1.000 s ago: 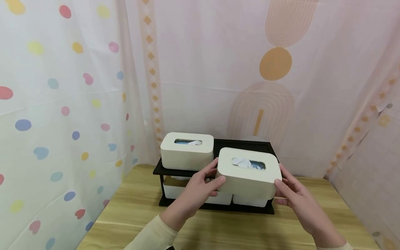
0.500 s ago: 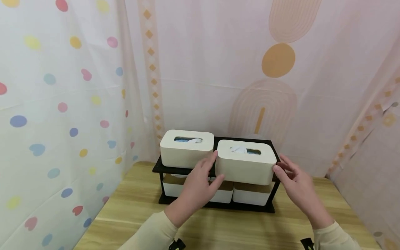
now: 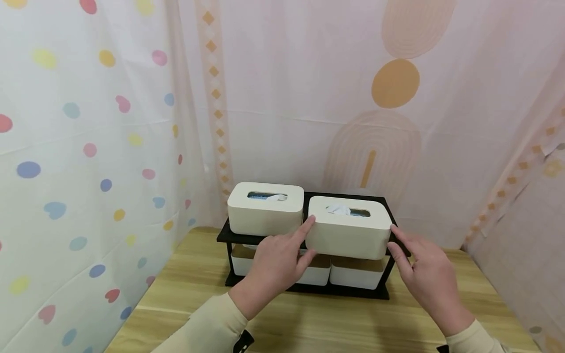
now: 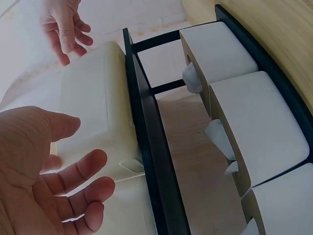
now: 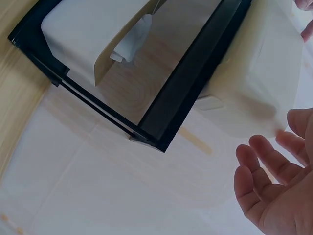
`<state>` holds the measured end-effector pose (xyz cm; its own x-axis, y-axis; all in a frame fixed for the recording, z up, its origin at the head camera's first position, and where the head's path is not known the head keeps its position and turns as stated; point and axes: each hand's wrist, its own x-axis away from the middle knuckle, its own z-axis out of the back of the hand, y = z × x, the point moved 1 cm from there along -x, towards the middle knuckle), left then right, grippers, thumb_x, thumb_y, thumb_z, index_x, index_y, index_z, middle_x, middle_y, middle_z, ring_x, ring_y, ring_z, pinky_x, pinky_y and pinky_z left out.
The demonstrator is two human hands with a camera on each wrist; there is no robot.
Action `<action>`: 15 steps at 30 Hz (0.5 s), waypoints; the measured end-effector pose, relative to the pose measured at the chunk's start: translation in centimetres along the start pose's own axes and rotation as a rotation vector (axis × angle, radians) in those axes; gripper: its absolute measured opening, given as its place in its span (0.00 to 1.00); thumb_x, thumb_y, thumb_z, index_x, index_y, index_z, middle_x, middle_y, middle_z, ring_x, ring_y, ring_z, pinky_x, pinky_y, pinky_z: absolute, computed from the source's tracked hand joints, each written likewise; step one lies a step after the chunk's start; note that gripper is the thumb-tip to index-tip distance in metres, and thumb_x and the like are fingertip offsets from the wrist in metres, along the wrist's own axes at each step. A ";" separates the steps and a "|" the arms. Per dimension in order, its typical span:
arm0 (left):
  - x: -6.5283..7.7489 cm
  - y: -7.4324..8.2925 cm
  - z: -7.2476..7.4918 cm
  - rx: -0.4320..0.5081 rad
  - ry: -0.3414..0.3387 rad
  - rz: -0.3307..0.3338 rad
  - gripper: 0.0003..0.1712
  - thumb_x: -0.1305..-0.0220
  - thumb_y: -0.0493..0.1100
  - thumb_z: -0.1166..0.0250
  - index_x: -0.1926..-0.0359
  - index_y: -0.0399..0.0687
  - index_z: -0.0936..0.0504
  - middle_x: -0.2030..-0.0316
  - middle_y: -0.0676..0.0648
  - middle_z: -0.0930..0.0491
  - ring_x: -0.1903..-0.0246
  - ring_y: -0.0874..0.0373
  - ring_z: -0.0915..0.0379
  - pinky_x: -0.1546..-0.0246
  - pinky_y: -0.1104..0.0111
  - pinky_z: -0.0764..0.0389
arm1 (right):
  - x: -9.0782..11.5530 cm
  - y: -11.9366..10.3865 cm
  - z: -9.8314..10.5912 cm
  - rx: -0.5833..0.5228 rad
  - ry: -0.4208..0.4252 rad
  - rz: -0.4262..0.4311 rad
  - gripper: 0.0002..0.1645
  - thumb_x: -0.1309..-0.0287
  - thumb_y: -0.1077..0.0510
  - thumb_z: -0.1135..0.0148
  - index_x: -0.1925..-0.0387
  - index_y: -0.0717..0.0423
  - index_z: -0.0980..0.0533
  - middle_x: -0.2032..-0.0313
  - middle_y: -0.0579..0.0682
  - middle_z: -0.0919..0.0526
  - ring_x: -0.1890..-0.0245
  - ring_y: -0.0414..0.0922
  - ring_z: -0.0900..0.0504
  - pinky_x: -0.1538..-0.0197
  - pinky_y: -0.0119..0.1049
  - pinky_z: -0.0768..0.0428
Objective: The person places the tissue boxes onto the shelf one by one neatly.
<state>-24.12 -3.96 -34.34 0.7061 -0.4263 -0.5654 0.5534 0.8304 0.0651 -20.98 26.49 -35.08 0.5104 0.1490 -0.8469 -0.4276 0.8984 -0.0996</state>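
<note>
A cream tissue box with white tissue in its slot sits on the right half of the black shelf's top tier. My left hand is at its left end, index fingertip at the upper front corner and thumb lower down by the front. At the other end, my right hand has its index finger and thumb by the right corner, fingers loosely extended. Both wrist views show relaxed, spread fingers: the left hand in front of the box, the right hand beside its end.
A second cream tissue box stands on the top tier's left half. Several white boxes with brown tops, such as the right one, fill the lower tier. The wooden table meets a dotted curtain at left.
The right tissue box has moved back and come down onto the top tier. Both hands have loosened from gripping its ends, and the right hand has shifted slightly outward.
</note>
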 end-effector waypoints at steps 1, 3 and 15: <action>-0.1 0.0 0.0 0.004 -0.008 0.001 0.40 0.25 0.57 0.32 0.19 0.54 0.33 0.84 0.58 0.29 0.87 0.65 0.43 0.82 0.72 0.44 | 0.0 0.0 0.0 0.003 -0.006 -0.004 0.25 0.33 0.55 0.27 0.36 0.54 0.16 0.53 0.58 0.07 0.67 0.55 0.13 0.64 0.58 0.16; -0.3 0.1 0.0 0.011 -0.017 0.005 0.41 0.25 0.57 0.32 0.18 0.53 0.34 0.85 0.58 0.31 0.88 0.65 0.45 0.83 0.72 0.46 | 0.0 0.1 -0.1 0.002 -0.029 -0.022 0.26 0.33 0.55 0.28 0.35 0.54 0.17 0.52 0.59 0.08 0.67 0.54 0.14 0.64 0.58 0.16; -1.6 -0.6 -0.4 0.054 -0.127 0.109 0.45 0.26 0.58 0.32 0.16 0.55 0.39 0.89 0.54 0.36 0.89 0.59 0.43 0.86 0.69 0.43 | -1.0 -0.1 -1.1 0.011 -0.127 -0.071 0.30 0.37 0.59 0.25 0.33 0.53 0.19 0.56 0.53 0.08 0.69 0.49 0.18 0.70 0.45 0.24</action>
<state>-25.71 -3.64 -33.80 0.8116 -0.3792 -0.4444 0.4908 0.8552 0.1665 -22.30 25.79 -34.81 0.6295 0.1354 -0.7652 -0.3792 0.9130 -0.1504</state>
